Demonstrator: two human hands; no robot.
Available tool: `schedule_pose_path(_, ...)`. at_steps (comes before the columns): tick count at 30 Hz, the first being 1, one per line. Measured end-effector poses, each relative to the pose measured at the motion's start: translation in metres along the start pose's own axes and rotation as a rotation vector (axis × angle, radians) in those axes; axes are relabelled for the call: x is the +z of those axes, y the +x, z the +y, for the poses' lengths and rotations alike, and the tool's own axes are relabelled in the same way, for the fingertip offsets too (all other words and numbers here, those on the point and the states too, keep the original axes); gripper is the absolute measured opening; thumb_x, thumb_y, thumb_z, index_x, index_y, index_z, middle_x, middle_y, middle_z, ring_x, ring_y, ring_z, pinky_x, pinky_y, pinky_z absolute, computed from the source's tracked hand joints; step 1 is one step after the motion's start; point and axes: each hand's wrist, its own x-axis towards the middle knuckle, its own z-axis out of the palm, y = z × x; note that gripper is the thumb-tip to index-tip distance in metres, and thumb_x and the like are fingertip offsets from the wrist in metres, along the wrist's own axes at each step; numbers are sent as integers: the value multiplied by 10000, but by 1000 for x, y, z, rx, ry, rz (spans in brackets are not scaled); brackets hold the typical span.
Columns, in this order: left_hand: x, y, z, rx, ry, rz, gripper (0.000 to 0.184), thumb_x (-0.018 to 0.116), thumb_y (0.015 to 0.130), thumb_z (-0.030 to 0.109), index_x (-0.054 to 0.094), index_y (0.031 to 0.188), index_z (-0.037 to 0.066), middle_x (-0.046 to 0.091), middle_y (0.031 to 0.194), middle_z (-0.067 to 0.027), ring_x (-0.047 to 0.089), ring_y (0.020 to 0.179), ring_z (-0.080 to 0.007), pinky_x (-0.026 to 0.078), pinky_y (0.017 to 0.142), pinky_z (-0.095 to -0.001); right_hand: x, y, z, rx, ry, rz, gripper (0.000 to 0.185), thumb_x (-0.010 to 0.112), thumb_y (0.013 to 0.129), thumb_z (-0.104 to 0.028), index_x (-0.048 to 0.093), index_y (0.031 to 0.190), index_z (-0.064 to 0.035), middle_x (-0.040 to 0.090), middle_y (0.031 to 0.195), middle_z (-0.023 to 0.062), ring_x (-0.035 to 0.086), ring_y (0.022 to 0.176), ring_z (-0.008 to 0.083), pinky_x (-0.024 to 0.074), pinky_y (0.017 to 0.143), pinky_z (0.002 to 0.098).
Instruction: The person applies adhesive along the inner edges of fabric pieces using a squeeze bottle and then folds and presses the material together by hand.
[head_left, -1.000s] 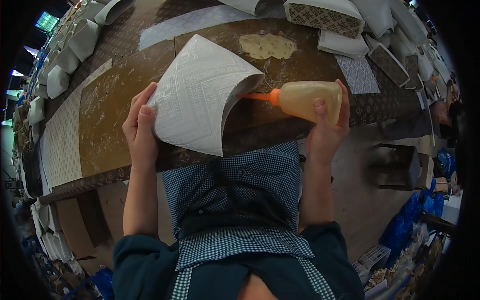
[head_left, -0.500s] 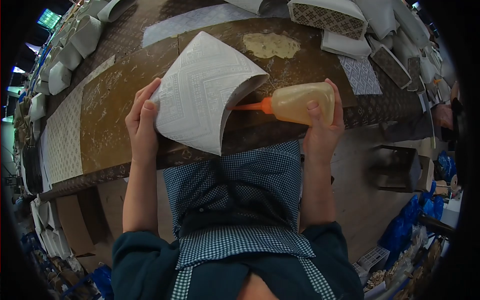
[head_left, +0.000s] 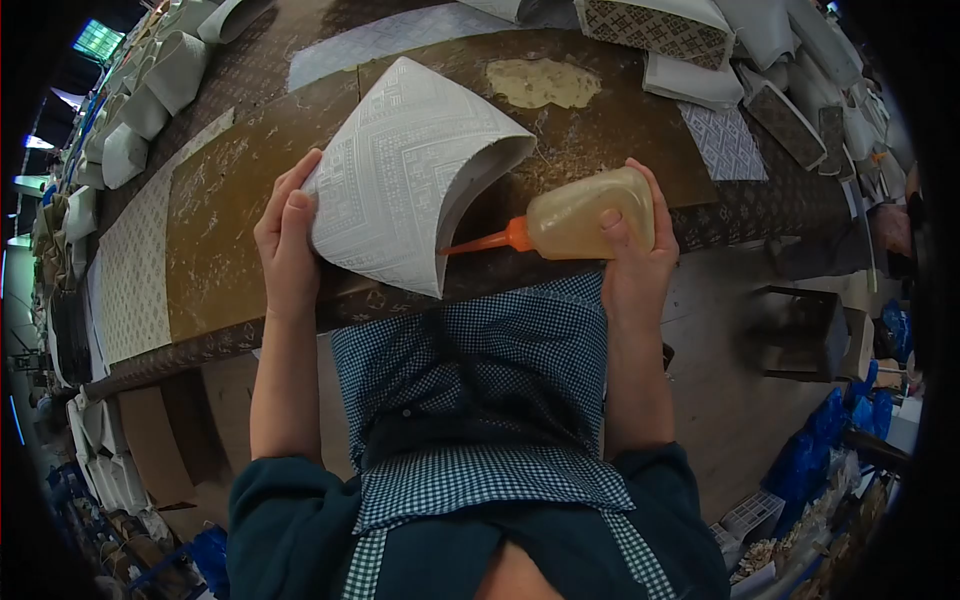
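Observation:
A white embossed cover point(head_left: 400, 180), curved and open at its right side, is tilted above the table's front part. My left hand point(head_left: 290, 225) grips its left edge, thumb on the near face and the other fingers partly hidden behind. In my right hand point(head_left: 640, 240) is a translucent squeeze bottle point(head_left: 580, 215) with yellowish contents, lying almost level. Its orange nozzle point(head_left: 490, 241) points left, and the tip meets the inner edge of the cover's open side near the lower corner. Whether liquid comes out cannot be seen.
The brown work table point(head_left: 240, 230) has scraps and a dried pale patch point(head_left: 543, 83). White patterned pieces point(head_left: 690, 85) are heaped at the back right, with more curved white pieces point(head_left: 175, 70) at the back left. A dark stool point(head_left: 800, 333) stands on the floor at right.
The bottle has moved left and slightly down, its nozzle tip sliding lower along the cover's open edge. The cover has shifted and turned only a little.

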Motion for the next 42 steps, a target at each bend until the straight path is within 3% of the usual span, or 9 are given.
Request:
schedule_pose_path(8, -2, 0, 3, -10, 31, -52, 471, 531, 981, 311, 559, 1301, -34, 589, 1243, -106, 532, 1135, -183, 379, 1007, -310, -6, -16, -1, 120, 89, -41, 616, 773, 806, -96, 499, 1352, -14, 615, 1131, 42, 582, 1026, 108, 465, 944, 270)
schedule_pose_path(12, -17, 44, 21, -252, 18, -304, 556, 525, 977, 414, 504, 1374, 25, 598, 1251, -114, 560, 1111, -206, 428, 947, -323, -11, -21, -4, 164, 171, -21, 632, 780, 806, -137, 490, 1350, 4, 609, 1131, 46, 582, 1037, 115, 467, 948, 276)
schedule_pose_path(15, -4, 99, 35, -327, 240, -501, 606, 489, 978, 480, 472, 1403, 50, 581, 1276, -138, 575, 1129, -218, 464, 942, -358, -17, -21, 3, 183, 229, 29, 630, 769, 817, -146, 480, 1352, 14, 601, 1144, 56, 581, 1052, 126, 472, 949, 286)
schedule_pose_path(19, 54, 145, 34, -402, 654, -552, 688, 544, 911, 575, 472, 1416, 113, 601, 1246, -114, 566, 1104, -217, 475, 875, -358, -21, -25, 2, 169, 225, 66, 628, 754, 829, -146, 464, 1362, 17, 590, 1165, 72, 581, 1064, 141, 478, 957, 298)
schedule_pose_path(22, 79, 150, 33, -421, 578, -623, 632, 543, 920, 552, 517, 1383, 122, 614, 1213, -111, 581, 1075, -207, 483, 873, -344, -25, -24, -3, 129, 218, 89, 639, 747, 832, -145, 447, 1373, 17, 578, 1181, 79, 581, 1071, 152, 486, 961, 308)
schedule_pose_path(26, 77, 149, 29, -166, 394, -543, 501, 590, 932, 437, 587, 1310, 108, 635, 1150, -72, 604, 987, -158, 496, 832, -307, -30, -19, -15, 48, 201, 144, 657, 740, 833, -135, 424, 1389, 16, 559, 1205, 87, 576, 1089, 163, 496, 962, 317)
schedule_pose_path(29, 69, 136, 70, 55, 226, -355, 345, 574, 957, 308, 652, 1225, 105, 636, 1067, -10, 560, 951, -78, 460, 828, -237, -32, -13, -27, -52, 198, 173, 670, 738, 831, -130, 410, 1397, 17, 552, 1215, 88, 572, 1099, 169, 497, 962, 322)
schedule_pose_path(33, 55, 123, 75, 313, 138, -294, 378, 503, 990, 269, 592, 1270, 31, 635, 1199, -77, 578, 1071, -128, 436, 935, -250, -25, -5, -33, -165, 121, 188, 652, 725, 830, -89, 417, 1395, 14, 550, 1223, 92, 570, 1101, 171, 497, 960, 325)
schedule_pose_path(42, 64, 104, 70, 328, 123, -340, 374, 474, 978, 224, 580, 1269, 15, 595, 1291, -108, 542, 1158, -152, 398, 1000, -277, -10, 3, -15, -244, -220, 95, 622, 717, 813, -16, 474, 1384, -56, 548, 1261, 75, 556, 1107, 156, 486, 955, 303)
